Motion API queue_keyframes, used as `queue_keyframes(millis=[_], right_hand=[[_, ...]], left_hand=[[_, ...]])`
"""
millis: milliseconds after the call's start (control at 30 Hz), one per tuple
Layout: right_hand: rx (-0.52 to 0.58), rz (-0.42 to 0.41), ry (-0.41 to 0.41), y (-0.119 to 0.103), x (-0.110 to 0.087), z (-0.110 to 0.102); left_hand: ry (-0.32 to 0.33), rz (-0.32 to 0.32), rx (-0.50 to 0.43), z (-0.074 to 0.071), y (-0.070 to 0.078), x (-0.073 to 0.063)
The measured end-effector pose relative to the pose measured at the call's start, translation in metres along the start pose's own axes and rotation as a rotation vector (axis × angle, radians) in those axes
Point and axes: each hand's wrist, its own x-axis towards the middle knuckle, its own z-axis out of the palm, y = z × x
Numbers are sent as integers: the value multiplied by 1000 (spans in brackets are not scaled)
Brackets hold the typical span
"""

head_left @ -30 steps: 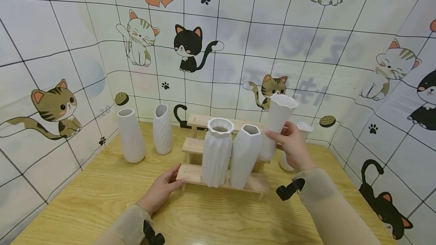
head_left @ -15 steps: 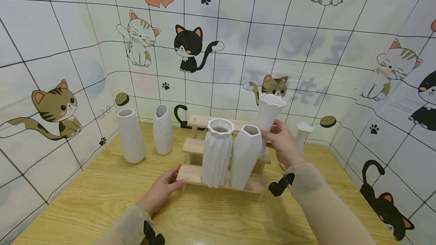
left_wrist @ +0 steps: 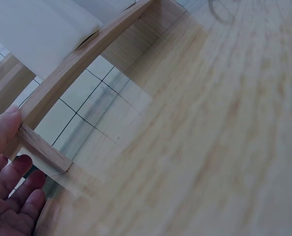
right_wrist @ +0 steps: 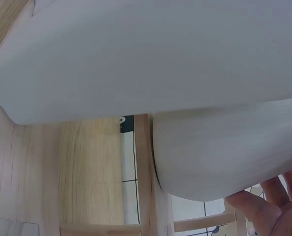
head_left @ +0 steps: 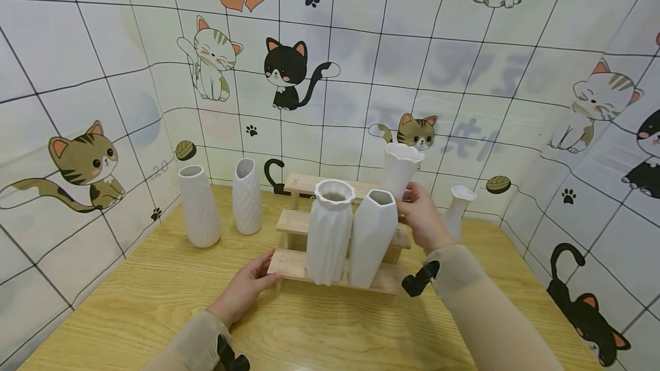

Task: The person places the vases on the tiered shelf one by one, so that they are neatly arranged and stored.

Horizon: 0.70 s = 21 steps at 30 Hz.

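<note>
My right hand (head_left: 425, 219) holds a white vase with a scalloped, flared rim (head_left: 399, 168) at the right of the three-step wooden stand (head_left: 291, 263). In the right wrist view that vase's base (right_wrist: 219, 152) meets the edge of a shelf, and my thumb and fingers lie along its side. On the lowest step stand a fluted white vase (head_left: 329, 245) and a faceted white vase (head_left: 372, 242), which partly hides the held one. My left hand (head_left: 243, 289) grips the left end of the lowest step, thumb on the board and fingers (left_wrist: 20, 167) curled beside its leg.
Two textured white vases, one wider (head_left: 200, 210) and one slimmer (head_left: 246, 199), stand on the table (head_left: 319, 331) left of the stand. Another small white vase (head_left: 455, 210) is behind my right hand. Cat-print sheets (head_left: 350, 62) enclose the back and sides.
My right hand has carried the scalloped vase leftward, behind the faceted vase, and it stands more upright. More of the small vase at right now shows. My left hand has stayed put.
</note>
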Motion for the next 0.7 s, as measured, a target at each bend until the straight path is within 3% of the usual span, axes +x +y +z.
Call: queue_keyframes(millis=[700], right_hand=[[-3,4,-11,1,6,7]], left_hand=[[-15,7,-5,0,1,-1]])
